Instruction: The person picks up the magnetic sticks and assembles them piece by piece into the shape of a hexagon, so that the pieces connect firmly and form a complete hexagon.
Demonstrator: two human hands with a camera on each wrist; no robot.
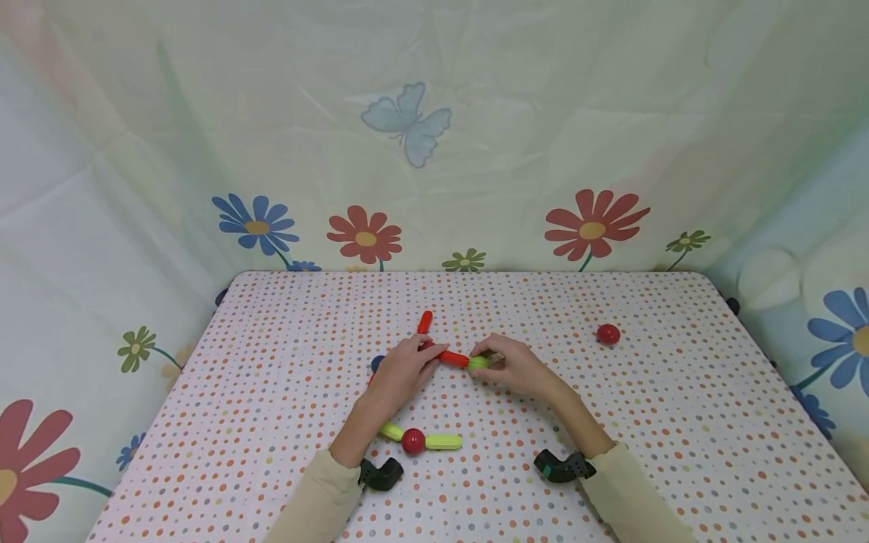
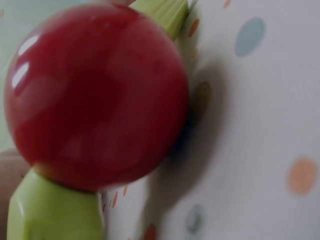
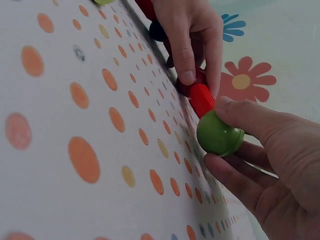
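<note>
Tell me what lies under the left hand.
Under the left hand, a dark-red ball shows partly, touching a ridged red rod; the hand covers the rest.

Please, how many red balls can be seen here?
3. A single red ball lies on the right side, another red ball sits between two yellow-green rods, and a dark red ball is held by the left hand. More may be hidden under that hand.
</note>
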